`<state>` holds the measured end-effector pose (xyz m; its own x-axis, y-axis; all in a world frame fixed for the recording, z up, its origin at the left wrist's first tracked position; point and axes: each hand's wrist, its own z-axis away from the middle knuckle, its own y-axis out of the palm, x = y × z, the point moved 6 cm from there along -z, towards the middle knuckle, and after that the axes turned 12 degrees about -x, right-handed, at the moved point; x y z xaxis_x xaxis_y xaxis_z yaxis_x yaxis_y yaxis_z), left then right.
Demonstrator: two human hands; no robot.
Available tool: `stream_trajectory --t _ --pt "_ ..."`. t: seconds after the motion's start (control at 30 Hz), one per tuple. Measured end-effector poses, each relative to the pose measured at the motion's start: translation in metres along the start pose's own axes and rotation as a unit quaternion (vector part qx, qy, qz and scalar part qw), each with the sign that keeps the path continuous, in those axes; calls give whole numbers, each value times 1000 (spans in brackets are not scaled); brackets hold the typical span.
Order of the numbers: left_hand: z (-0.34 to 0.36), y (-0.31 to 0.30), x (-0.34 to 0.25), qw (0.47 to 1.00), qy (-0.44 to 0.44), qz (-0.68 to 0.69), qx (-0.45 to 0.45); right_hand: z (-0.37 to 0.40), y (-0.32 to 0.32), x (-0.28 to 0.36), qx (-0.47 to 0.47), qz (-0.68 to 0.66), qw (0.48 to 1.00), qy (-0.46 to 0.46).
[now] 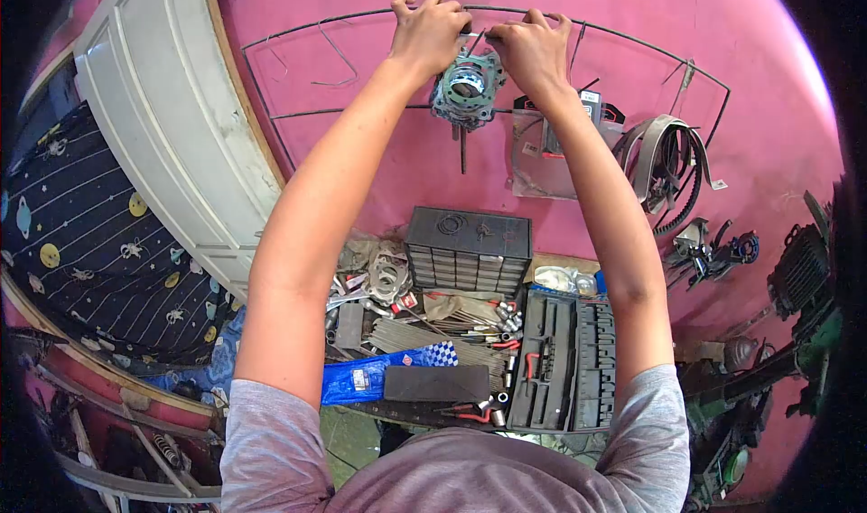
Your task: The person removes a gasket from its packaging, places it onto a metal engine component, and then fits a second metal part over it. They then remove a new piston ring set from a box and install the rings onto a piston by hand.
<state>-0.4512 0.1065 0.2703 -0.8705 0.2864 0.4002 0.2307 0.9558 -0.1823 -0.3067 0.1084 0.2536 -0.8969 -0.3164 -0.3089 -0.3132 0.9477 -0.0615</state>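
Both my arms reach up to a dark wire rack [352, 13] on the pink wall. An engine cylinder block [468, 88] hangs between my hands, with thin metal rods [463, 152] below it. At the upper left of the block, my left hand [428, 32] is closed, its fingers curled by the rack's top bar. My right hand [531, 51] is closed at the block's upper right, thumb and fingers bent inward. What the fingertips grip by the bar is hidden from me.
Belts [668, 165] and a packaged part [542, 156] hang at right. Below stand a black drawer cabinet [468, 233], an open tool case [546, 359], a dark box [436, 384] and a blue package [361, 380] among loose tools. A white door [172, 107] is at left.
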Motion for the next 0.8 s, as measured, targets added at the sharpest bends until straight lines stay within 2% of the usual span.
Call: stream_trajectory --t 0.03,0.13,0.37,0.47,0.57,0.8 --pt "3 2 0 1000 4 -3 0 1 1 1 -13 -31 999 4" --pt "10 7 -1 1000 9 -5 7 6 10 3 25 -5 1000 11" --pt "21 20 0 999 -6 2 41 15 19 8 36 -23 999 15" --pt "26 29 2 1000 4 -2 18 19 25 8 44 -24 998 23" --pt "27 34 4 999 -4 9 43 23 31 8 48 -21 998 28" --pt "35 40 5 999 2 15 32 29 33 9 51 -20 998 34"
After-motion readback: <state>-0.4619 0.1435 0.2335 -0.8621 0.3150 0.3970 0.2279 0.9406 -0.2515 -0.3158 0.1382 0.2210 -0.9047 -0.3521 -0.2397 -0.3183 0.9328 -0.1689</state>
